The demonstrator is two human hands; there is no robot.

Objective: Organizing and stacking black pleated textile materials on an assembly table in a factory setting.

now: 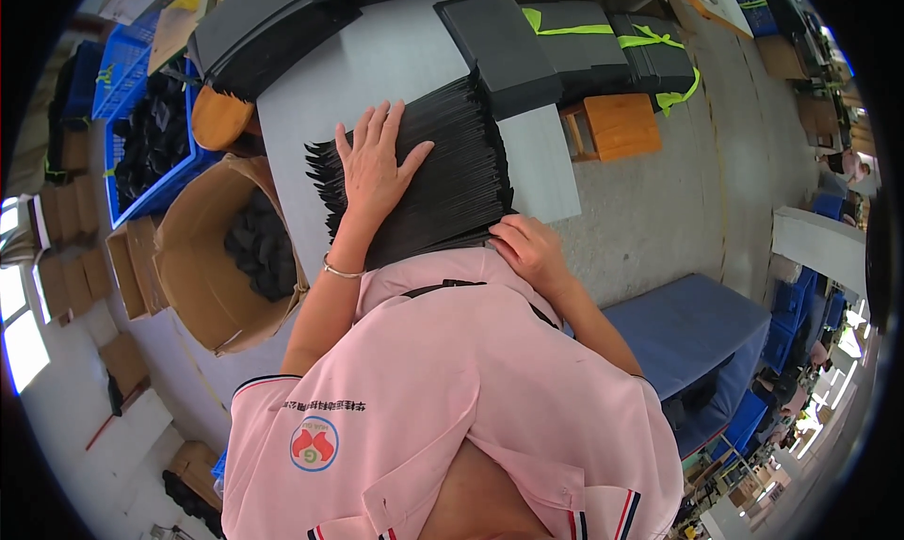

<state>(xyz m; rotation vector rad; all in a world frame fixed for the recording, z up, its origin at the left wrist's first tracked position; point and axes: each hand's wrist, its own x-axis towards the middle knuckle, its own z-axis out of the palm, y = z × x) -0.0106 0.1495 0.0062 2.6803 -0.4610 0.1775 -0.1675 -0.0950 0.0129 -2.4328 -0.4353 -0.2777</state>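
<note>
Grey and smooth, the surface (395, 60) runs up from your chest, with a wide stack of thin black sheets (452, 177) lying at its near edge. Your left hand (374, 168) lies flat and open on top, fingers spread, pressing the fanned, ragged left edges down so the pile stays together. Your right hand (529, 248) curls loosely against the stack's near right corner, steadying it; nothing is gripped. Black trays (499, 46) sit toward the far edge. Off the left edge stands a round cardboard drum (193, 276) holding dark moulded pieces.
</note>
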